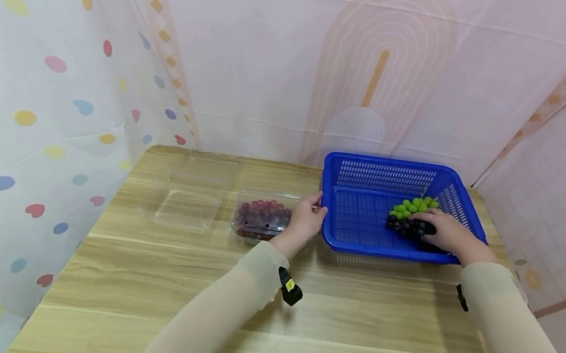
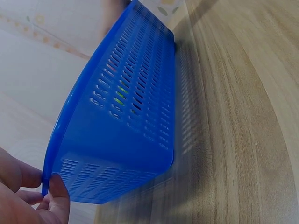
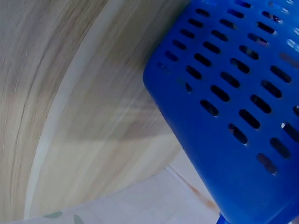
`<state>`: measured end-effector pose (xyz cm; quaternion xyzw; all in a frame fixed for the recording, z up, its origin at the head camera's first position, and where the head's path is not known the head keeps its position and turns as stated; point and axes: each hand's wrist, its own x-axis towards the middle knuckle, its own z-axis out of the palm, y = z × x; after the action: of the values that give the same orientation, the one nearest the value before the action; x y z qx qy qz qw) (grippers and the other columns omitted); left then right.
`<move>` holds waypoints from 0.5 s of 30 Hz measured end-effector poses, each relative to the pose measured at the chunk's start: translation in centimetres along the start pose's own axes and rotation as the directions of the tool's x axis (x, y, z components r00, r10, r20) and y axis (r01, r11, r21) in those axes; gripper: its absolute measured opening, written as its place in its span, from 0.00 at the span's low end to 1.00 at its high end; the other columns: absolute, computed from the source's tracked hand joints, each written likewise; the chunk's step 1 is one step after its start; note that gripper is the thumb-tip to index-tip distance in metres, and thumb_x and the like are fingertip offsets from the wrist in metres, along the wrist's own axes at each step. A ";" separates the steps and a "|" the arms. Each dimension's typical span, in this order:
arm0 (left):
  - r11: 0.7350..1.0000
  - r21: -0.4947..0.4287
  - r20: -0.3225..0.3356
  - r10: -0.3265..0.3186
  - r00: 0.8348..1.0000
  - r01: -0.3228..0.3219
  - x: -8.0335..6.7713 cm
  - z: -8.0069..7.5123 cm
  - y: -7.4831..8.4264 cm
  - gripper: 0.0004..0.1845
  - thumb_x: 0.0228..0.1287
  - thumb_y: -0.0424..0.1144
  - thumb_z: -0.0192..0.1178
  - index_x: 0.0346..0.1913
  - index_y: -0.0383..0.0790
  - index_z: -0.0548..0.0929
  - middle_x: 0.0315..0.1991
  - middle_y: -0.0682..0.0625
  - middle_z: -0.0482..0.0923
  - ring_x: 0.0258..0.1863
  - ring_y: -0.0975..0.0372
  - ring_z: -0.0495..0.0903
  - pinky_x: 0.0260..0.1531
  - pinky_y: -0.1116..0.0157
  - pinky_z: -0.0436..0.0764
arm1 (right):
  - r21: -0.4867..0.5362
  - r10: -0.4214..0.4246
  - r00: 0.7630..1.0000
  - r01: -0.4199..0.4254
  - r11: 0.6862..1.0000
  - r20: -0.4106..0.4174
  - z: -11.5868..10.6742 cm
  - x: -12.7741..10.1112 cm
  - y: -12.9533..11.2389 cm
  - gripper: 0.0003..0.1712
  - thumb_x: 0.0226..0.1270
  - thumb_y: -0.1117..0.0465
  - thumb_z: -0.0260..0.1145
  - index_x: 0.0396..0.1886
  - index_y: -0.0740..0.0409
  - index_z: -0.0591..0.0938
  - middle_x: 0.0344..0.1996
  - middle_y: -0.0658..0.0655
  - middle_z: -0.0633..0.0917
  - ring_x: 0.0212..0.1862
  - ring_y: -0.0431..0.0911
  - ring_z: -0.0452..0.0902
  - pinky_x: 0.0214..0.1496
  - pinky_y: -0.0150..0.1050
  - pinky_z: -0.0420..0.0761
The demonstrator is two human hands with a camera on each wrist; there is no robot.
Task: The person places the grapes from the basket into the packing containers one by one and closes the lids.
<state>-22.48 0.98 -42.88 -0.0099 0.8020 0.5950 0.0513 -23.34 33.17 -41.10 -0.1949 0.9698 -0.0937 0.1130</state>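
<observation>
Blue slotted basket point(image 3: 233, 93) over somewhat blurred wooden table point(image 3: 56, 93).

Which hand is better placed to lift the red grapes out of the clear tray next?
Left hand: it touches the basket rim beside the red grapes. Right hand is on dark grapes.

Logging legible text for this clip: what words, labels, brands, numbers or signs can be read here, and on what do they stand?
None can be read in any view.
Blue basket: plain perforated plastic, no marking.
Clear box of red grapes and empty clear tray: no label shows.
Small yellow patch on the black wrist device: too small to tell if it bears text.
Curtains: only dots, hearts and arches.
</observation>
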 end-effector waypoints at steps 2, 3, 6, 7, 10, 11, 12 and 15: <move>1.000 -0.004 0.002 0.005 1.000 -0.005 0.0 0.0 0.0 0.25 0.68 0.29 0.52 0.68 0.33 0.65 0.52 0.40 0.76 0.48 0.54 0.78 0.48 0.63 0.81 | 0.011 0.011 1.000 -0.010 1.000 -0.013 -0.2 -0.2 -0.1 0.29 0.59 0.66 0.67 0.62 0.60 0.74 0.58 0.75 0.70 0.56 0.71 0.68 0.53 0.64 0.72; 1.000 -0.003 0.000 0.010 1.000 -0.010 0.0 0.0 0.0 0.25 0.68 0.29 0.52 0.68 0.32 0.65 0.52 0.40 0.76 0.48 0.54 0.78 0.48 0.63 0.81 | 0.018 0.016 1.000 -0.015 1.000 -0.023 -0.3 -0.3 -0.2 0.29 0.60 0.66 0.66 0.62 0.60 0.73 0.59 0.75 0.70 0.57 0.71 0.68 0.54 0.65 0.71; 1.000 -0.004 -0.001 0.014 1.000 -0.014 -0.1 0.0 0.0 0.25 0.68 0.28 0.52 0.68 0.32 0.65 0.53 0.40 0.76 0.49 0.53 0.78 0.48 0.63 0.80 | 0.033 0.016 0.998 -0.014 0.999 -0.062 -0.7 -0.4 -0.4 0.29 0.61 0.65 0.66 0.63 0.60 0.73 0.58 0.73 0.71 0.57 0.69 0.68 0.54 0.64 0.71; 1.000 -0.005 0.000 0.013 1.000 -0.013 -0.1 -0.1 0.0 0.25 0.68 0.28 0.52 0.68 0.31 0.65 0.53 0.40 0.76 0.49 0.53 0.78 0.49 0.63 0.80 | 0.040 0.018 0.997 -0.015 0.999 -0.072 -0.8 -0.4 -0.5 0.29 0.61 0.64 0.66 0.63 0.60 0.73 0.58 0.73 0.71 0.57 0.69 0.68 0.54 0.65 0.71; 1.000 -0.006 0.000 0.004 1.000 -0.004 -0.2 -0.1 0.1 0.25 0.68 0.29 0.52 0.68 0.32 0.65 0.54 0.40 0.76 0.50 0.53 0.78 0.49 0.63 0.80 | 0.078 0.035 0.994 -0.027 0.997 -0.099 -1.2 -0.5 -0.8 0.29 0.63 0.64 0.65 0.64 0.60 0.72 0.59 0.73 0.70 0.58 0.70 0.66 0.56 0.66 0.68; 1.000 -0.006 0.000 0.003 1.000 -0.003 -0.2 -0.1 0.1 0.26 0.68 0.29 0.52 0.68 0.32 0.65 0.54 0.40 0.76 0.50 0.53 0.78 0.49 0.63 0.80 | 0.091 0.045 0.993 -0.035 0.995 -0.107 -1.3 -0.5 -0.9 0.29 0.63 0.63 0.65 0.64 0.60 0.71 0.59 0.73 0.69 0.59 0.70 0.64 0.57 0.67 0.67; 1.000 -0.006 -0.002 0.003 1.000 -0.003 -0.2 -0.1 0.1 0.25 0.68 0.29 0.52 0.68 0.32 0.65 0.54 0.40 0.76 0.50 0.53 0.78 0.49 0.63 0.80 | 0.106 0.055 0.992 -0.043 0.993 -0.116 -1.4 -0.5 -1.0 0.29 0.63 0.63 0.65 0.64 0.60 0.71 0.60 0.73 0.68 0.60 0.70 0.63 0.57 0.68 0.66; 1.000 -0.006 -0.002 0.004 1.000 -0.005 -0.2 -0.1 0.1 0.26 0.68 0.28 0.53 0.68 0.32 0.65 0.54 0.40 0.76 0.50 0.53 0.78 0.48 0.63 0.80 | 0.147 0.085 0.985 -0.063 0.987 -0.148 -1.6 -0.5 -1.3 0.28 0.64 0.62 0.64 0.64 0.58 0.71 0.60 0.72 0.68 0.62 0.69 0.61 0.59 0.68 0.64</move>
<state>-22.29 0.92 -42.69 -0.0089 0.8002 0.5976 0.0491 -22.89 32.44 -39.17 -0.1423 0.9731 -0.1728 0.0548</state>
